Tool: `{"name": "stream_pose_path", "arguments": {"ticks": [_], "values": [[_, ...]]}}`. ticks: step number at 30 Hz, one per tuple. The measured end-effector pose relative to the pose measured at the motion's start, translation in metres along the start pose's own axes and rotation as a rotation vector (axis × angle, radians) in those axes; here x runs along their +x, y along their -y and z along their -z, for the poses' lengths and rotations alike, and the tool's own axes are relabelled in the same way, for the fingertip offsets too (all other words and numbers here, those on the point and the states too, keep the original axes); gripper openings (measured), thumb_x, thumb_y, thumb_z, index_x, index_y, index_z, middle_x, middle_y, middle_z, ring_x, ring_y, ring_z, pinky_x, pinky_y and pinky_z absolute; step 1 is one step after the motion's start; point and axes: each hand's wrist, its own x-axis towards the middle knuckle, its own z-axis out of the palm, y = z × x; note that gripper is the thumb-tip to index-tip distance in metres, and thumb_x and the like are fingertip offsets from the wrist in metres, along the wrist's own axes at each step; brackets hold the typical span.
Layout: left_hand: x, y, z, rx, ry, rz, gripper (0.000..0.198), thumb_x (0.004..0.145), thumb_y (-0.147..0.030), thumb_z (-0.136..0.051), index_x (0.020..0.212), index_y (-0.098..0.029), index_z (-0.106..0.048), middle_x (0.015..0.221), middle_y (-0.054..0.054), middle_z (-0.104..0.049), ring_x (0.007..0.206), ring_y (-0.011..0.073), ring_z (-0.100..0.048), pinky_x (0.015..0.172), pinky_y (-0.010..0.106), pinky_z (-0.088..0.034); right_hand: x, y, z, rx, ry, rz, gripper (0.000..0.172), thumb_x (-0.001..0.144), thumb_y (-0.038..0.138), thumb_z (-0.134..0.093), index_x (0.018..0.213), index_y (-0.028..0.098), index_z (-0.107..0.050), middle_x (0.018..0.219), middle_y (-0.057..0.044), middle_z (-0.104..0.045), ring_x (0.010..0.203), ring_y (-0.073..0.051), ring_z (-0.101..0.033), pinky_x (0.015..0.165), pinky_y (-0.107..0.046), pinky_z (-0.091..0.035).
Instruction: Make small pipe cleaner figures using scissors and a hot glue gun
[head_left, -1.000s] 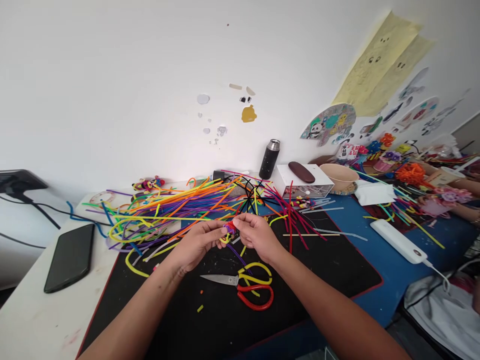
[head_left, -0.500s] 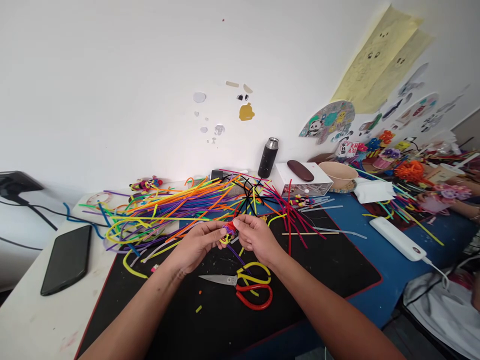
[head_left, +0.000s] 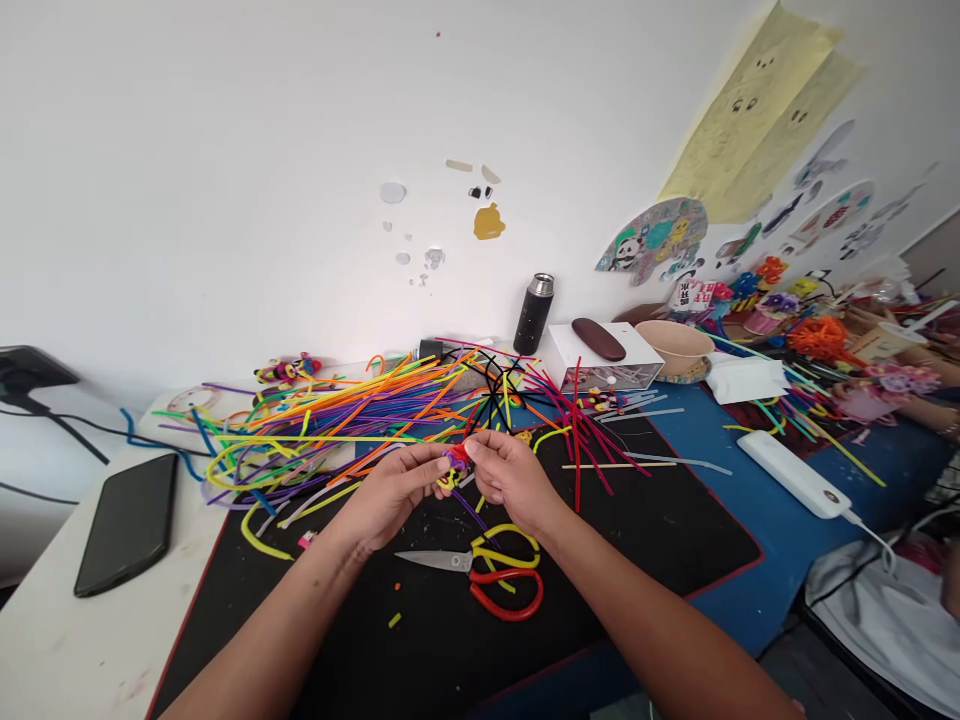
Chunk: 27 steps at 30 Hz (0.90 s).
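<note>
A small figure of twisted pipe cleaners (head_left: 455,461), red, purple and yellow, is pinched between my two hands above the black mat (head_left: 637,560). My left hand (head_left: 405,485) grips its left side with thumb and fingers. At its red upper part, the thumb and forefinger of my right hand (head_left: 506,475) are closed; the fingers partly hide the piece. Just below lie scissors (head_left: 506,593) with one yellow and one red handle, blades pointing left. Loose pipe cleaners (head_left: 360,405) in many colours are heaped behind my hands.
A black phone (head_left: 127,525) lies at the left. Along the wall stand a black thermos (head_left: 534,315), a white box (head_left: 559,352) with a dark case (head_left: 598,339) on it, and a beige bowl (head_left: 675,345). A white power bank (head_left: 791,475) with a cable is at right. Another person's arm (head_left: 926,415) shows at the far right.
The view has shifted very slightly. Both hands keep hold of the pipe-cleaner figure in nearly the same place, with only a small shift of the fingers.
</note>
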Motion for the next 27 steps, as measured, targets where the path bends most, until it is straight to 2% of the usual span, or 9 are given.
{"name": "stream_pose_path", "arguments": {"ticks": [8, 14, 21, 27], "values": [[-0.002, -0.003, -0.002, 0.011, 0.002, 0.019, 0.040, 0.063, -0.038, -0.103, 0.093, -0.017, -0.086, 0.082, 0.005, -0.076, 0.068, 0.0120, -0.062, 0.067, 0.024, -0.052, -0.002, 0.001, 0.000, -0.010, 0.000, 0.015, 0.049, 0.073, 0.058, -0.091, 0.085, 0.019, -0.064, 0.045, 0.015, -0.036, 0.038, -0.003, -0.022, 0.038, -0.019, -0.017], [0.000, 0.000, 0.004, 0.091, 0.028, 0.018, 0.038, 0.070, -0.037, -0.099, 0.100, -0.018, -0.087, 0.091, 0.008, -0.079, 0.071, 0.0137, -0.062, 0.070, 0.026, -0.051, -0.003, -0.002, 0.004, -0.041, 0.003, 0.029, 0.046, 0.076, 0.057, -0.089, 0.085, 0.019, -0.066, 0.046, 0.014, -0.036, 0.038, -0.004, -0.024, 0.038, -0.020, -0.016], [0.002, 0.000, 0.006, 0.221, 0.037, -0.022, 0.037, 0.074, -0.040, -0.095, 0.103, -0.019, -0.086, 0.089, 0.006, -0.078, 0.073, 0.0149, -0.060, 0.071, 0.027, -0.049, -0.001, -0.003, 0.006, -0.049, 0.004, 0.043, 0.046, 0.075, 0.057, -0.090, 0.086, 0.018, -0.066, 0.048, 0.014, -0.037, 0.038, -0.003, -0.024, 0.038, -0.020, -0.016], [0.003, 0.001, 0.009, 0.252, 0.013, -0.049, 0.037, 0.076, -0.043, -0.093, 0.103, -0.018, -0.086, 0.087, 0.005, -0.076, 0.074, 0.0155, -0.059, 0.072, 0.028, -0.049, -0.001, -0.004, 0.006, -0.035, -0.012, 0.026, 0.046, 0.081, 0.059, -0.085, 0.092, 0.017, -0.068, 0.048, 0.013, -0.039, 0.039, -0.004, -0.026, 0.040, -0.020, -0.017]]}}
